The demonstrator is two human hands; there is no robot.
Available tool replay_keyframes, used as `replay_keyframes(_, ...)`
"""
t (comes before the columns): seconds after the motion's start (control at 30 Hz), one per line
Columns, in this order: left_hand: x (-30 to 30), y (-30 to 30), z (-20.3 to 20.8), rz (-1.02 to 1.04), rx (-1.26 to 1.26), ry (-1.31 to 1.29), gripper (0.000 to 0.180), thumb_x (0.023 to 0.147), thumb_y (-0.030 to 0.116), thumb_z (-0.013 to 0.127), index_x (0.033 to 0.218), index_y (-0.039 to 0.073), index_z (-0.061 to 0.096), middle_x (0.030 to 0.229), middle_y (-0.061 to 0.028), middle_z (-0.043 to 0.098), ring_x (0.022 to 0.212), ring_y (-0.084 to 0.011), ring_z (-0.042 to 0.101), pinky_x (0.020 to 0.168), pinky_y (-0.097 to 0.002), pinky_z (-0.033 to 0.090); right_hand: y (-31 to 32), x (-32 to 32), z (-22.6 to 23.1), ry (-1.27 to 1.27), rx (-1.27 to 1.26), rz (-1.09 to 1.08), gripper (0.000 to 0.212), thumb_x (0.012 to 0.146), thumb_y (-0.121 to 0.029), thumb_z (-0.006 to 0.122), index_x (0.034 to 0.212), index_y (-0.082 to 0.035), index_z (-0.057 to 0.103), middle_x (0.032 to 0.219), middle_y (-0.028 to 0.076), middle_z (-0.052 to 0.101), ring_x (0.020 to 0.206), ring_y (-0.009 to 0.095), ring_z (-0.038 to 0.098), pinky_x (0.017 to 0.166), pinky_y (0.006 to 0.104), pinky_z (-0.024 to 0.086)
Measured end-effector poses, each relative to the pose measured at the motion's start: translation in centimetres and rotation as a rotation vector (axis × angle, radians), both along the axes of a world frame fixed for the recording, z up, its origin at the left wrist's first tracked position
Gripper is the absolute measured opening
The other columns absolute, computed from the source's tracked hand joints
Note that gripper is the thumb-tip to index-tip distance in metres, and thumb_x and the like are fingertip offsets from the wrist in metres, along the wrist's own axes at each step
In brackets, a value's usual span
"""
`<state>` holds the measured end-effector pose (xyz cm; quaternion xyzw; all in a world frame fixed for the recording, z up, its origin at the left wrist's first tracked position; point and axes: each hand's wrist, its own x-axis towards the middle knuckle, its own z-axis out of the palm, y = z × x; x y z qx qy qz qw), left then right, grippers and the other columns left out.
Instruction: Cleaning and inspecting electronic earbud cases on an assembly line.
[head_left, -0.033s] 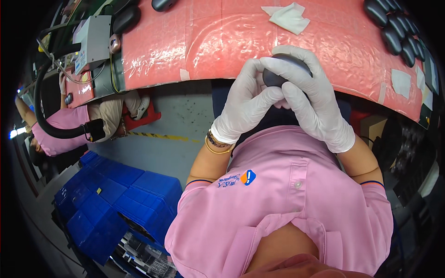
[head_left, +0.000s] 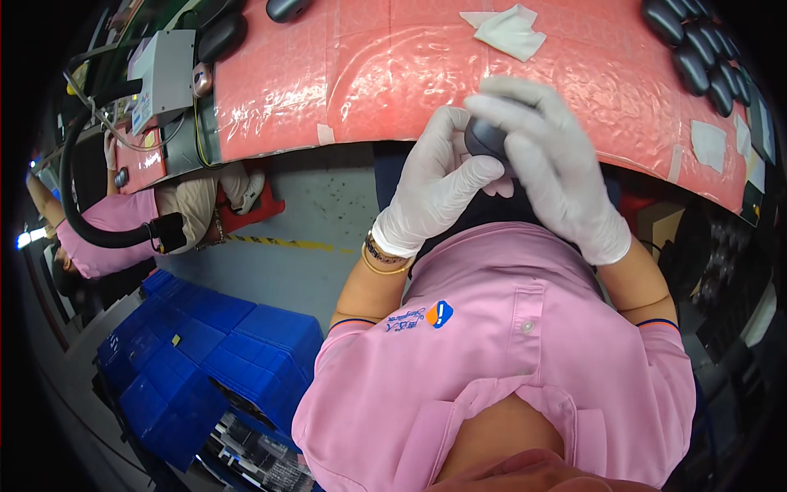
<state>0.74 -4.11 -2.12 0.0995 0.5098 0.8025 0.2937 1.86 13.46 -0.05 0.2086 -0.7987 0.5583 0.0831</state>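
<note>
1. Just beyond the chest of the person's pink shirt (head_left: pixel 508 328), the gloved left hand (head_left: pixel 430 184) grips a dark, rounded object (head_left: pixel 485 138), its thumb on the near side.
2. Over that object's right side reaches the gloved right hand (head_left: pixel 561 168), fingers extended and blurred; I cannot tell whether it grips or merely touches.
3. Behind both hands stretches the surface (head_left: pixel 393 98), covered in glossy pinkish-red sheeting.
4. Toward its far edge lies a crumpled white cloth (head_left: pixel 515 33); at the right, a cluster of dark rounded pieces (head_left: pixel 693 72) sits near a white square sheet (head_left: pixel 708 145).
5. To the left stand stacked blue bins (head_left: pixel 266 344) and, past them, a grey box-shaped device (head_left: pixel 170 74) beside a black hose (head_left: pixel 75 168).
6. Farther left, a co-worker in pink (head_left: pixel 111 220) is at work.
</note>
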Motion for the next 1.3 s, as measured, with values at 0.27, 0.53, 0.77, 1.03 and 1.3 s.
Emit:
replay_keyframes(0.27, 0.9, -0.8, 1.3, 0.028, -0.055, 0.039, 0.046, 0.088, 0.022, 0.067, 0.114, 0.001, 0.036, 0.105, -0.0170, 0.059, 0.084, -0.0173, 0.064, 0.072, -0.0274, 0.054, 0.3, -0.6, 1.7, -0.177, -0.012, -0.083, 0.025, 0.097, -0.014, 0.045, 0.113, 0.000, 0.058, 0.097, 0.012, 0.058, 0.087, 0.019, 0.058, 0.078, 0.0279, 0.046)
replay_keyframes(0.53, 2.0, -4.0, 0.9, 0.085, 0.175, -0.137, 0.086, 0.086, 0.022, 0.068, 0.147, 0.005, 0.009, 0.114, -0.0214, 0.055, 0.083, -0.0277, 0.067, 0.070, -0.0349, 0.058, -3.0, -1.8, 2.3, -0.148, 0.110, 0.055, 0.021, 0.096, -0.022, 0.053, 0.095, -0.001, 0.055, 0.081, 0.008, 0.056, 0.067, 0.017, 0.056, 0.061, 0.0279, 0.045)
replay_keyframes(0.77, 1.6, -6.1, 0.9, 0.174, 0.113, -0.158, 0.079, 0.088, 0.014, 0.065, 0.147, 0.002, 0.014, 0.118, -0.0170, 0.054, 0.084, -0.0197, 0.065, 0.074, -0.0299, 0.056, -3.8, -3.1, 2.9, -0.037, 0.152, 0.238, 0.041, 0.079, -0.030, 0.073, 0.104, -0.006, 0.052, 0.085, 0.011, 0.057, 0.069, 0.025, 0.058, 0.065, 0.0342, 0.047)
replay_keyframes(1.03, 1.6, -5.6, 0.6, 0.103, 0.052, 0.068, 0.100, 0.080, 0.011, 0.073, 0.148, 0.004, 0.000, 0.141, -0.0177, 0.034, 0.116, -0.0275, 0.052, 0.078, -0.0354, 0.058, -4.7, -2.7, 1.8, -0.653, -0.183, 0.030, 0.041, 0.101, -0.032, 0.033, 0.094, 0.000, 0.057, 0.078, 0.001, 0.055, 0.069, 0.008, 0.050, 0.065, 0.0230, 0.043)
replay_keyframes(1.3, 1.8, -15.5, -2.6, -0.452, -0.024, 0.021, 0.073, 0.083, -0.002, 0.065, 0.139, 0.006, 0.019, 0.119, -0.0181, 0.051, 0.106, -0.0233, 0.056, 0.090, -0.0358, 0.049, -3.7, -3.9, 2.2, -0.110, 0.299, 0.326, 0.013, 0.083, -0.011, 0.066, 0.090, 0.000, 0.062, 0.083, 0.012, 0.062, 0.075, 0.030, 0.061, 0.067, 0.0348, 0.048)
